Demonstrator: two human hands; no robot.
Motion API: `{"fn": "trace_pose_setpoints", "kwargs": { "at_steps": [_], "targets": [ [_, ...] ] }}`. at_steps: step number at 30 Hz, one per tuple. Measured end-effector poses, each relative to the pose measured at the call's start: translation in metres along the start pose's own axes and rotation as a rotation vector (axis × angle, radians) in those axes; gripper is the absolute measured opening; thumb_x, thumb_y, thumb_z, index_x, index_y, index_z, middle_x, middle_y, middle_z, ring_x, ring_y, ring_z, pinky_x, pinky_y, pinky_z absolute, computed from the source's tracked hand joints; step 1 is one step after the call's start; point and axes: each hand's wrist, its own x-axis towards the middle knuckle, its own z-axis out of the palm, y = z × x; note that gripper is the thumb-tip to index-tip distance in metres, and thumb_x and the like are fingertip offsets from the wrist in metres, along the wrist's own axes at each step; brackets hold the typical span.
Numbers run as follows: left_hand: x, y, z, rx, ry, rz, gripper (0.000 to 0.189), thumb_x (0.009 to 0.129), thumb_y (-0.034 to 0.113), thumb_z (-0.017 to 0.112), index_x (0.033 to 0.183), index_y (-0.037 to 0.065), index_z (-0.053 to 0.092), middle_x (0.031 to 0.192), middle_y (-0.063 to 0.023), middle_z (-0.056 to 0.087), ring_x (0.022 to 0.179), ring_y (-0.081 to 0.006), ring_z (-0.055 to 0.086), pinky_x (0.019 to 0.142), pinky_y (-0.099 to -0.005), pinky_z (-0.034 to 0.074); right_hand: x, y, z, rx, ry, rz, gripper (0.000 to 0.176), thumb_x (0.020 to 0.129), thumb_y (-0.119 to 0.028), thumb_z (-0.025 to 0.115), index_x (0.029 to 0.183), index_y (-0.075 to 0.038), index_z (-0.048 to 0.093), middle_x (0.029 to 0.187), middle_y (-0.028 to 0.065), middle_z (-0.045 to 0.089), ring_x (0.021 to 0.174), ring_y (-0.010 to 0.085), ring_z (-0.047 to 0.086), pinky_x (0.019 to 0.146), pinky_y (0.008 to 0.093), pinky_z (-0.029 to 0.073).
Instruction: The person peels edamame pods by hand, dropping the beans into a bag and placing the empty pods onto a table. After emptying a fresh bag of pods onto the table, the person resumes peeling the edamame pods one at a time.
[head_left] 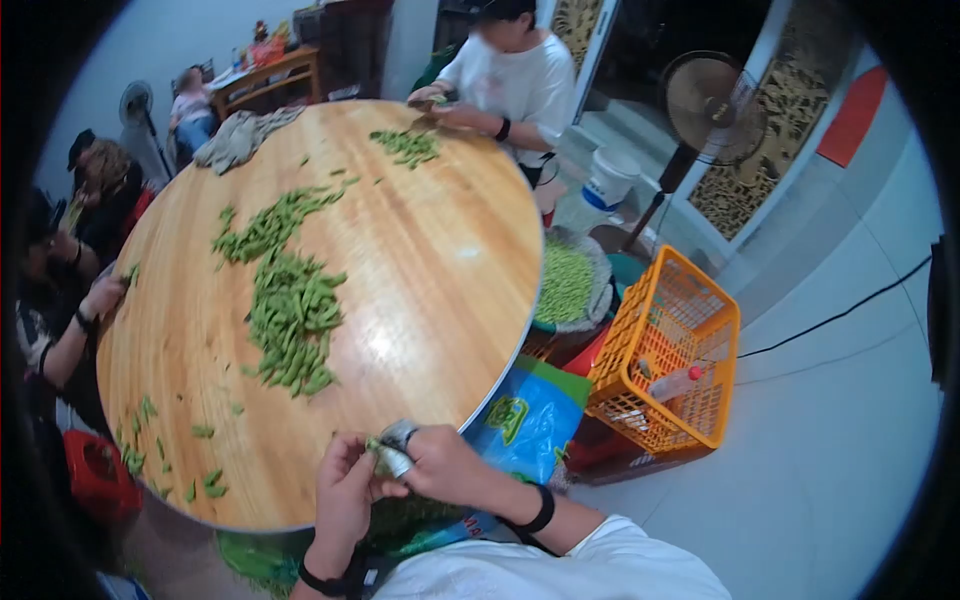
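Both my hands are together at the table's near edge. My left hand (pixel 345 488) pinches a green bean pod (pixel 373 444), of which only a small part shows between the fingers. Closed against the same pod is my right hand (pixel 448 466), with silvery covers (pixel 398 460) on its thumb and a finger. A long pile of green bean pods (pixel 292 320) lies on the round wooden table (pixel 420 250), beyond my hands. Loose pods (pixel 213 484) are scattered at the near left of the table.
A person (pixel 515 80) works over pods across the table; another person's hand (pixel 104 297) holds a pod at the left. On the right stand a basin of shelled beans (pixel 566 285), an orange crate (pixel 722 400), a fan (pixel 714 108) and a blue bag (pixel 525 410).
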Motion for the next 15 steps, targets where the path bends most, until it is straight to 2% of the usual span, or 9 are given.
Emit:
{"fn": "trace_pose_setpoints", "kwargs": {
  "at_steps": [1,2,5,7,8,11,12,13,15],
  "targets": [
    [-0.001,-0.003,0.003,-0.111,0.009,0.016,0.008,0.087,-0.001,0.049,0.094,0.003,0.05,0.079,-0.007,0.057,0.063,-0.0131,0.058,0.054,-0.0262,0.054,-0.001,0.0,0.004,-0.047,0.036,0.004,0.013,0.081,-0.011,0.058,0.088,0.0,0.058,0.071,0.0181,0.058,0.064,0.0346,0.058,0.056,0.0367,0.046],
    [0.002,-0.01,0.004,-0.067,0.075,0.075,0.01,0.086,-0.001,0.05,0.095,0.004,0.049,0.078,-0.0069,0.056,0.058,-0.0121,0.056,0.051,-0.024,0.051,-0.003,0.0,0.008,-0.053,0.047,0.005,0.013,0.081,-0.011,0.058,0.088,0.0,0.058,0.071,0.0181,0.058,0.064,0.0346,0.058,0.056,0.0367,0.046],
    [0.01,-0.016,-0.011,0.099,-0.044,0.208,0.007,0.086,0.0,0.05,0.092,0.003,0.05,0.077,-0.0069,0.056,0.055,-0.0109,0.054,0.047,-0.022,0.048,-0.003,0.004,0.007,-0.046,0.117,-0.053,0.012,0.081,-0.009,0.058,0.088,0.001,0.058,0.07,0.0172,0.058,0.062,0.0289,0.059,0.056,0.0334,0.046],
    [0.01,-0.014,-0.015,0.097,-0.06,0.174,0.004,0.088,0.003,0.051,0.092,0.004,0.05,0.079,-0.0053,0.055,0.058,-0.0106,0.054,0.047,-0.0213,0.046,-0.005,0.007,0.006,0.283,0.051,0.131,0.01,0.081,-0.006,0.057,0.087,0.001,0.058,0.069,0.0128,0.058,0.061,0.0187,0.057,0.057,0.0293,0.046],
    [0.011,-0.012,-0.017,0.096,-0.091,0.137,0.002,0.09,0.006,0.051,0.091,0.005,0.051,0.08,-0.0038,0.054,0.062,-0.0104,0.053,0.047,-0.0206,0.044,-0.006,0.008,0.006,0.346,0.028,0.165,0.008,0.082,-0.004,0.057,0.087,0.001,0.058,0.072,0.0065,0.058,0.064,0.0104,0.053,0.059,0.026,0.046],
    [0.01,-0.009,-0.01,-0.053,-0.068,0.07,0.002,0.089,0.006,0.051,0.09,0.004,0.051,0.08,-0.0038,0.054,0.063,-0.0108,0.053,0.05,-0.0221,0.046,-0.006,-0.002,0.006,0.501,0.13,0.144,0.007,0.08,-0.004,0.055,0.077,0.002,0.055,0.063,0.0074,0.052,0.059,0.0116,0.049,0.054,0.0302,0.042],
    [0.011,-0.015,-0.007,-0.169,-0.016,0.065,0.002,0.09,0.005,0.05,0.091,0.004,0.052,0.081,-0.0038,0.054,0.065,-0.0107,0.051,0.05,-0.0222,0.044,-0.006,-0.001,0.006,0.48,0.143,0.113,0.005,0.081,-0.003,0.055,0.081,0.002,0.056,0.065,0.0035,0.052,0.062,0.0077,0.047,0.055,0.0279,0.042],
    [0.011,-0.016,-0.007,-0.211,-0.049,0.049,0.003,0.09,0.005,0.049,0.091,0.004,0.052,0.082,-0.0037,0.054,0.065,-0.0103,0.05,0.05,-0.0217,0.043,-0.005,-0.006,0.004,0.551,0.157,0.141,0.005,0.081,-0.003,0.055,0.083,0.002,0.056,0.067,0.0044,0.054,0.063,0.0087,0.051,0.057,0.0277,0.044],
    [0.01,-0.019,-0.004,-0.254,-0.079,0.089,0.008,0.088,0.0,0.051,0.094,0.004,0.053,0.079,-0.0012,0.052,0.065,-0.0074,0.048,0.048,-0.0214,0.038,-0.005,-0.026,-0.004,0.781,0.168,0.412,0.007,0.081,-0.004,0.056,0.084,0.002,0.058,0.068,0.0067,0.057,0.062,0.0116,0.055,0.058,0.0283,0.046]
  ]
}}
